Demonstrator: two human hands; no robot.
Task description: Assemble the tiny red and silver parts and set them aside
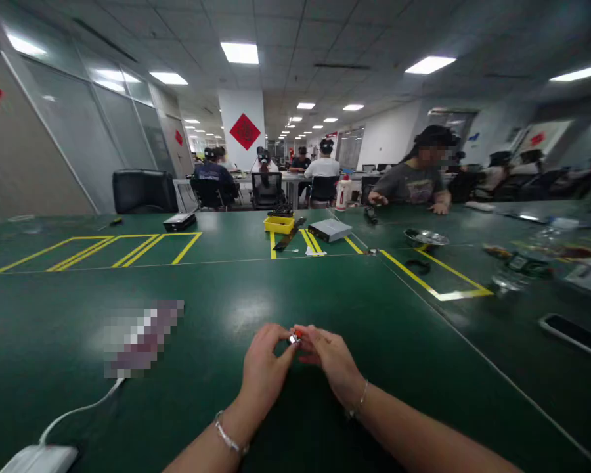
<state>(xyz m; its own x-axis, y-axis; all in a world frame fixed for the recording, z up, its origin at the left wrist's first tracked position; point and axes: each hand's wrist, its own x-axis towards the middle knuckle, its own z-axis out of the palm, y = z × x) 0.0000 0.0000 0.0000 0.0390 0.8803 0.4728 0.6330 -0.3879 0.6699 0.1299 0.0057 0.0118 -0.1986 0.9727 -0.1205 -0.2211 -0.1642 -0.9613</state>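
My left hand (266, 361) pinches a small shiny silver piece (293, 339) between thumb and fingers, low over the green table. Against it, my right hand (332, 358) closes its thumb and fingertips on a small orange piece (298, 334). The two pieces touch or are joined; I cannot tell which. Fingers cover much of both, and they are too small to name more exactly. Each wrist wears a bracelet.
A blurred-out flat item (145, 338) lies left with a white cable (81, 412). Farther back are a yellow bin (278, 225), a grey box (329, 230), a black box (180, 222) and a metal dish (426, 238). A co-worker (416, 180) sits across, right; a phone (578, 336) lies right.
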